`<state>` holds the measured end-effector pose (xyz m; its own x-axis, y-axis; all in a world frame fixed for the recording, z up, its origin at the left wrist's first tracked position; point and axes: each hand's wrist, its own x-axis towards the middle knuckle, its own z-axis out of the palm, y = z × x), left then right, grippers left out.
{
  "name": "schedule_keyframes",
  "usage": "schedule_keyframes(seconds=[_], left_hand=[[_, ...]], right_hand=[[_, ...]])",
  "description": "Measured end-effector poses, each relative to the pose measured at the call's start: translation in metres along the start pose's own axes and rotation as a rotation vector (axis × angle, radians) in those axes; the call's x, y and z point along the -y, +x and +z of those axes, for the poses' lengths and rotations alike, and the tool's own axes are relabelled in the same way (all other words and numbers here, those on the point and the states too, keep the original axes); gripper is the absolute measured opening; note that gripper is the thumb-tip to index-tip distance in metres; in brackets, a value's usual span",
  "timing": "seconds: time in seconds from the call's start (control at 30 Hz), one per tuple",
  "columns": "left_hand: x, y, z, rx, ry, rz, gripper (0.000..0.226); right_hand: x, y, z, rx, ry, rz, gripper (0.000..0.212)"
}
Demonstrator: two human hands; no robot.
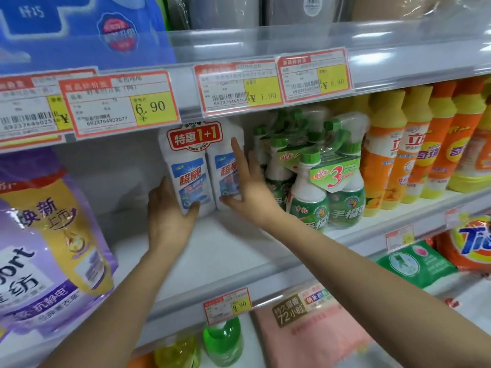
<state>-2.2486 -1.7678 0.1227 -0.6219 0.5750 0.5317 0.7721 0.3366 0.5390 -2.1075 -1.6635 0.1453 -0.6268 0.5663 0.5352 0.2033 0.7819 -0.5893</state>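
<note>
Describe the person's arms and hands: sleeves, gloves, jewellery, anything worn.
Both arms are bare. No sleeve shows on the left forearm or the right forearm as far as the frame edge. The left hand and right hand wear no gloves. No watch, bracelet or ring is visible on either wrist or on the fingers in view.

Left hand and right hand are bare.

Glossy plastic wrap covers the white twin-pack bottles; shelf matt white.
</note>
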Motion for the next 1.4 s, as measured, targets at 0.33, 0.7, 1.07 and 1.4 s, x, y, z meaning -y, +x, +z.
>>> schedule_keyframes(seconds=[0.33,0.7,1.07,1.4], left_hand=[[-0.018,-0.233,0.008,0.328,-0.254,0.670,0.019],[0.070,-0.349,0.063,1.119,-0.241,-0.069,0.070],[0.077,-0.367,0.075,0.845,-0.311,-0.194,0.055],[0.069,-0.340,0.022,0.661,-0.395,-0.249,0.043]], right_hand=[[-0.032,-0.228,-0.059,0.496,0.013,-0.053,0.015],[-0.115,-0.358,-0.004,0.813,-0.128,0.334,0.044],[-0.088,-0.424,-0.058,0.735,0.122,0.357,0.063],[-0.071,-0.419,-0.047,0.674,-0.033,0.239,0.044]])
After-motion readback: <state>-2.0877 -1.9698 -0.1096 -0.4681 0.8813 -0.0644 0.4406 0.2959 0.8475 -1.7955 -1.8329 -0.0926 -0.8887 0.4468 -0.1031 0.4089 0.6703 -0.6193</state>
